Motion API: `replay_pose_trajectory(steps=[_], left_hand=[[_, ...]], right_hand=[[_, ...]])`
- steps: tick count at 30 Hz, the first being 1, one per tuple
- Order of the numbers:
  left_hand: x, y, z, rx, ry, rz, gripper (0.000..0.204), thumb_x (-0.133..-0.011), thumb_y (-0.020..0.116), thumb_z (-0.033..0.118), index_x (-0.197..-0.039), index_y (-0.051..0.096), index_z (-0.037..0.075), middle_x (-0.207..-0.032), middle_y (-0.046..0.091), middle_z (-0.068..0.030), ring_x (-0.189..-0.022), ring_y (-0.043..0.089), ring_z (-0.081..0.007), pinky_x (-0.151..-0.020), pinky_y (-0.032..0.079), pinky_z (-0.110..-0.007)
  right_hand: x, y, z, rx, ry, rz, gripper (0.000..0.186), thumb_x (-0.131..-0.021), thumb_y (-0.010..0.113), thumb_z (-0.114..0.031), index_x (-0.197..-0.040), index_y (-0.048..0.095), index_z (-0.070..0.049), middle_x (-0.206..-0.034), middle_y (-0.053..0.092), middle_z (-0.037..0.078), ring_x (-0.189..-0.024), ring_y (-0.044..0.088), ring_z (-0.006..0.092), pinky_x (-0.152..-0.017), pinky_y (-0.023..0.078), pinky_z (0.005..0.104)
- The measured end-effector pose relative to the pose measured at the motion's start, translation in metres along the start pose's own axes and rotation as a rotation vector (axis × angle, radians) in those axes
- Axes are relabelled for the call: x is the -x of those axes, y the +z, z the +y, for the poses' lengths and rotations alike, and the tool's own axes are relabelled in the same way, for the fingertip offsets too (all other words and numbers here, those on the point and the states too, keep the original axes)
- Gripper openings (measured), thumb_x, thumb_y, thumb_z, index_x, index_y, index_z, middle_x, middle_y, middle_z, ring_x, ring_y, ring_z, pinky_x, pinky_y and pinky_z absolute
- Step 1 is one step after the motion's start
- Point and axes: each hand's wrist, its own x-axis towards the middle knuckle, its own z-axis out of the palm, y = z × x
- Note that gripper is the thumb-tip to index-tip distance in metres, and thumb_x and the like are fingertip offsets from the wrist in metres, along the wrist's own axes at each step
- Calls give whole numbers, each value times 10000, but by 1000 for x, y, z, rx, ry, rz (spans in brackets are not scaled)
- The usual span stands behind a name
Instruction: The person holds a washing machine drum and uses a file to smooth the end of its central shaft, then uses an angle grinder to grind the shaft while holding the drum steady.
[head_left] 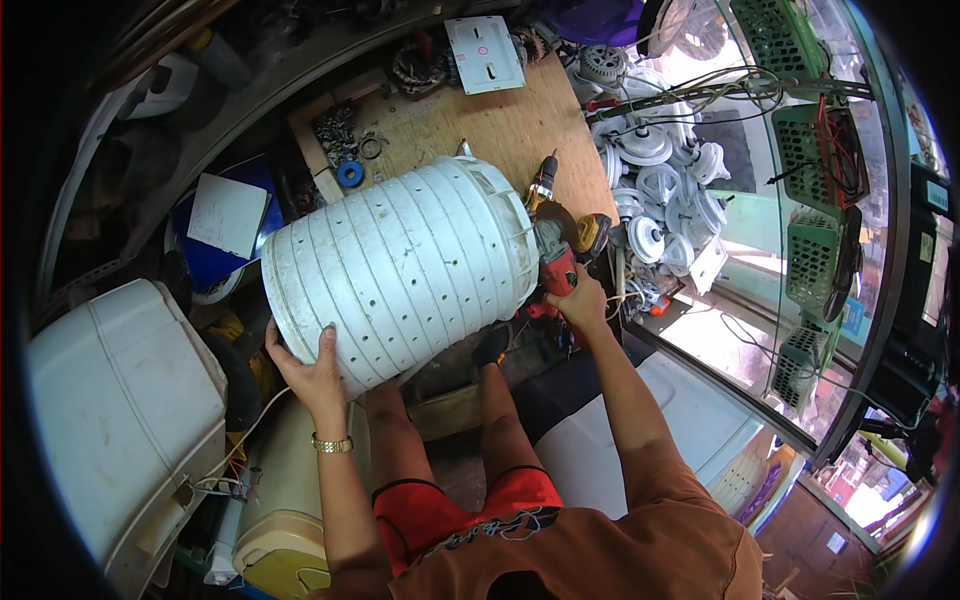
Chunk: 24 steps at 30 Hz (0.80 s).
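A white perforated plastic drum [400, 275] lies on its side over a wooden bench [510, 120]. My left hand [310, 365] grips its lower left end, fingers partly behind it. My right hand [580, 302] is wrapped round a red angle grinder [558, 262], whose disc sits beside the drum's right end. A yellow-and-black cordless drill [593, 231] lies behind the grinder on the bench, its chuck pointing away from me. A blue tape roll [349, 173] and small metal parts [338, 130] are above the drum.
White appliance housings [130, 400] stand at left and lower right [640, 400]. A pile of white plastic pulleys [660, 195] is right of the bench, near green baskets [812, 255] on a glass frame with wires. A metal plate [484, 50] sits at the back.
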Motion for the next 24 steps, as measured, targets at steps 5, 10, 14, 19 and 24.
replay_pose_trajectory(steps=[5, 10, 14, 19, 24], left_hand=[[2, 0, 5, -15, -16, -14, 805, -849, 819, 104, -1490, 357, -44, -1447, 477, -200, -1304, 490, -278, -1126, 375, -375], [3, -1, 3, 2, -22, -10, 806, -846, 823, 112, -1490, 362, -37, -1450, 476, -200, -1309, 484, -278, -1130, 371, -377], [3, -1, 3, -21, 10, 1, 823, -827, 839, 95, -1484, 360, -36, -1419, 497, -198, -1282, 501, -271, -1109, 390, -378], [3, -1, 1, -55, 16, 10, 827, -822, 846, 100, -1482, 366, -34, -1435, 488, -203, -1296, 489, -279, -1122, 375, -386], [3, -1, 2, -25, -1, 6, 831, -823, 849, 117, -1486, 368, -29, -1435, 490, -204, -1302, 483, -283, -1124, 369, -390]], right_hand=[[1, -3, -2, 18, 15, 4, 776, -611, 853, -452, -1224, 602, -47, -947, 726, 236, -922, 708, 433, -806, 557, 511], [0, -8, -6, -17, 35, -49, 850, -601, 878, -421, -1287, 584, -13, -1041, 724, 245, -973, 707, 426, -853, 557, 495], [-2, -7, -5, -29, 3, -11, 763, -609, 870, -417, -1212, 599, -38, -966, 723, 244, -924, 704, 438, -813, 556, 509], [1, 0, 2, -20, -5, 6, 781, -607, 873, -429, -1224, 600, -36, -968, 726, 240, -928, 706, 435, -817, 557, 505], [0, 1, 2, -3, 9, 3, 795, -607, 875, -434, -1239, 600, -38, -970, 728, 237, -937, 707, 432, -821, 558, 505]])
